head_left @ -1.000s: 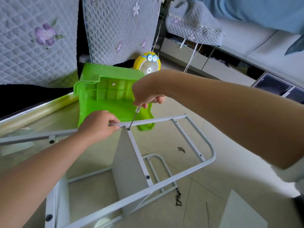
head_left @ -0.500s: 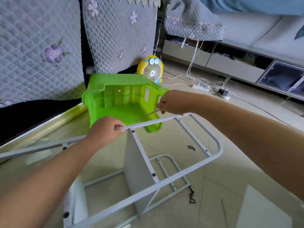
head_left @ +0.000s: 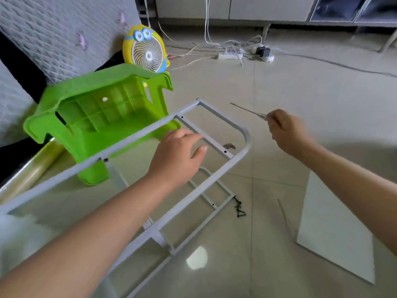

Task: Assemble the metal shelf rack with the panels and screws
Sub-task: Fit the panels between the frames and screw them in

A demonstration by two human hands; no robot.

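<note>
The grey metal rack frame lies on its side across the floor, its rounded end toward the middle of the view. My left hand hovers over the frame's cross bar with fingers loosely spread, holding nothing. My right hand is lifted to the right of the frame and grips a thin screwdriver whose shaft points up and left. A small pile of black screws lies on the floor beside the lower frame. A loose white panel lies flat at the right.
A green plastic stool lies tipped on its side behind the frame. A yellow cartoon fan stands behind it. A power strip and cables run along the far floor. A quilted cover is at left, and a thin rod by the panel.
My right hand pulled the screwdriver off the frame and moved right. My left hand let go of the top rail and shifted toward the rounded end. The view swung right and down.
</note>
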